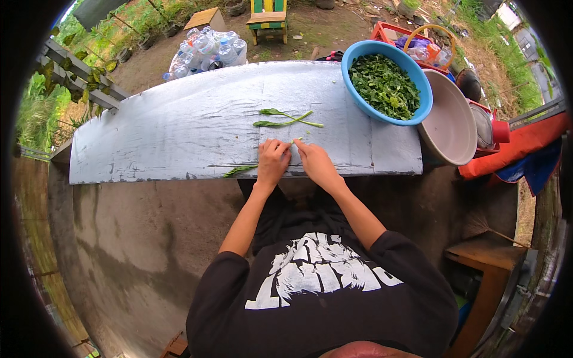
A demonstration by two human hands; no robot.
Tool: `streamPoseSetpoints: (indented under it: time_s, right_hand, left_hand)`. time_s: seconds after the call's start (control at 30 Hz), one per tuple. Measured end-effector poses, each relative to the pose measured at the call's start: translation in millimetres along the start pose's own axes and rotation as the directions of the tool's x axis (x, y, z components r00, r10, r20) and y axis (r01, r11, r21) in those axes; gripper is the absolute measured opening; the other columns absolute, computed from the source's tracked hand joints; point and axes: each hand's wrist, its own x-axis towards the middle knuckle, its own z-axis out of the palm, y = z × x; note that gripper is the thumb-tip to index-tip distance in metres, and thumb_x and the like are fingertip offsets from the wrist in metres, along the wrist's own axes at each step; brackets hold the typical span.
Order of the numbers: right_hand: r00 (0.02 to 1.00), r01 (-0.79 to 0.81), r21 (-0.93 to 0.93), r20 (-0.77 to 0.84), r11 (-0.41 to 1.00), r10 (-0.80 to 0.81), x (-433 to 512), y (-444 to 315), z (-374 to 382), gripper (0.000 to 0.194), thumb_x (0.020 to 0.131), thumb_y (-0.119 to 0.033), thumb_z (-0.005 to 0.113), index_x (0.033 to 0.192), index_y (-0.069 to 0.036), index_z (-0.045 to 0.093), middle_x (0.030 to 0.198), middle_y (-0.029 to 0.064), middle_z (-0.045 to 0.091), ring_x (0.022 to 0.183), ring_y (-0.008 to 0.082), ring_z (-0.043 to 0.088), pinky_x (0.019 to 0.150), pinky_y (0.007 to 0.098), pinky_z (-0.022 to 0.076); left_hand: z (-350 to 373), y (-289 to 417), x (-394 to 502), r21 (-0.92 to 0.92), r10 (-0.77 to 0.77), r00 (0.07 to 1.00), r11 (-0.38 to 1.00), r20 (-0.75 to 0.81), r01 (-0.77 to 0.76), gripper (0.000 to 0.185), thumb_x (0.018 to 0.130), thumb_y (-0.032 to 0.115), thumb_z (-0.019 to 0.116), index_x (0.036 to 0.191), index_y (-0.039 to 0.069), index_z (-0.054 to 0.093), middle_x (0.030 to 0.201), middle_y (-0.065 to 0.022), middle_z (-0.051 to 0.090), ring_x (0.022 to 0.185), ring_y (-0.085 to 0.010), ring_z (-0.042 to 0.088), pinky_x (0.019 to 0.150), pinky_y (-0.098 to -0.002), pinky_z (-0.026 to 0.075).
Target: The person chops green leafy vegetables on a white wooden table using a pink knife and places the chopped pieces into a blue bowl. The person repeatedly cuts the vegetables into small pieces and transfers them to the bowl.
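Note:
My left hand (274,162) is closed over a leafy green stalk on the table near its front edge. The stalk's leaf end (241,170) sticks out to the left of that hand. My right hand (318,164) is just to the right, its index finger stretched towards a short piece of green stem (296,140) between the hands. Its other fingers are curled under, so whatever they may hold is hidden. Beyond both hands, two leafy stalks (286,120) lie crossed on the silvery table cover (179,129). A tiny green bit (308,132) lies nearby.
At the table's right end is a blue basin (425,105) of chopped green leaves (380,85), beside a beige basin (452,121). Plastic bottles (208,49) are heaped behind the table. Farther back are a painted wooden chair (267,19) and a red crate (380,31).

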Motion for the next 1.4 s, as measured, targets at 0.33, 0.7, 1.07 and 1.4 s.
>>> streamPoseSetpoints:
  time_s: [0.33,0.7,1.07,1.4]
  right_hand:
    - [1.0,-0.013,-0.011,0.025,1.0,0.013,-20,-2,-11,0.033,0.1,-0.011,0.054,0.132,-0.005,0.064,0.085,0.0236,0.063,0.084,0.0424,0.061,0.078,0.049,0.0489]
    - [0.998,-0.016,-0.025,0.064,1.0,0.017,-30,4,-13,0.035,0.1,-0.011,0.055,0.134,-0.007,0.063,0.086,0.0219,0.064,0.085,0.0394,0.062,0.079,0.0482,0.0487]
    - [0.999,0.027,0.014,0.039,1.0,-0.028,-24,3,-1,0.034,0.1,-0.009,0.054,0.133,-0.006,0.063,0.088,0.0231,0.065,0.088,0.0409,0.063,0.08,0.0501,0.0489]
    - [0.996,0.027,-0.03,0.083,0.999,-0.025,-7,-8,9,0.035,0.1,-0.01,0.055,0.133,-0.006,0.063,0.088,0.0236,0.064,0.087,0.0416,0.062,0.08,0.0494,0.0491]
  left_hand:
    - [-3,-4,-3,-0.012,-0.018,1.0,1.0,-0.003,0.018,0.016,0.081,0.007,0.071,0.097,0.007,0.07,0.093,-0.0051,0.06,0.097,-0.0254,0.057,0.088,-0.0406,0.042]
    - [-9,1,-5,0.013,-0.035,0.999,0.999,-0.019,0.035,0.015,0.081,0.007,0.07,0.096,0.008,0.071,0.093,-0.0043,0.062,0.097,-0.0253,0.058,0.09,-0.0398,0.042]
    - [-14,0,-10,0.045,-0.059,0.998,0.997,0.004,0.059,0.017,0.08,0.006,0.07,0.097,0.008,0.073,0.094,-0.005,0.062,0.097,-0.0265,0.058,0.091,-0.0408,0.042]
    - [-14,-4,-15,0.024,-0.044,0.999,0.999,-0.025,0.044,0.019,0.08,0.008,0.071,0.098,0.011,0.075,0.095,-0.0046,0.061,0.096,-0.026,0.057,0.089,-0.0412,0.042]
